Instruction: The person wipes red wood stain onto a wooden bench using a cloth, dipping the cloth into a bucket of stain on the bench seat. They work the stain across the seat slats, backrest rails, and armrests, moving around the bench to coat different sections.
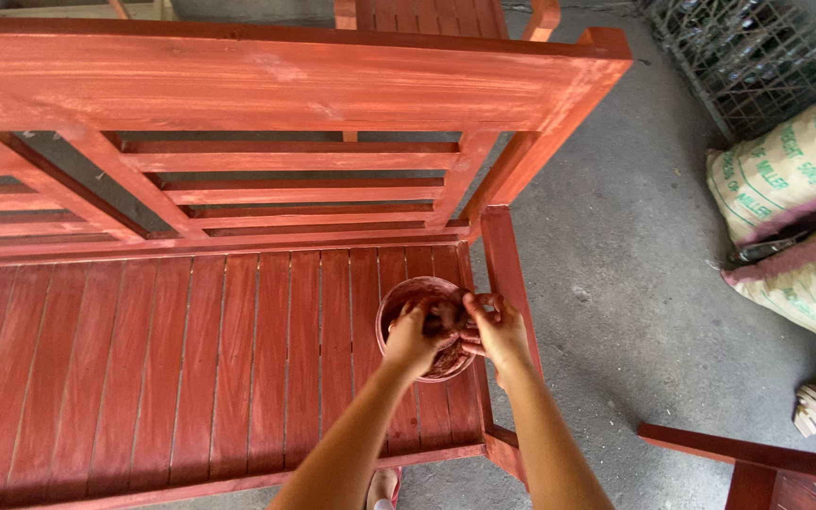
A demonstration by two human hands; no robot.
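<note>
Both the left hand [415,335] and right hand [495,329] clutch a stained wad [448,326], hard to identify, over a round bowl [406,295] on the slatted red wooden bench [191,359].

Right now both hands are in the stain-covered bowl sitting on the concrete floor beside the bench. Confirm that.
Not quite. The head view shows the bowl standing on the slatted seat of the red bench, near its right end, not on the floor. Both the left hand and right hand are indeed at it.

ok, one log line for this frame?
left hand: in bowl, on stained rag | right hand: on same rag | bowl: on red bench seat
</note>
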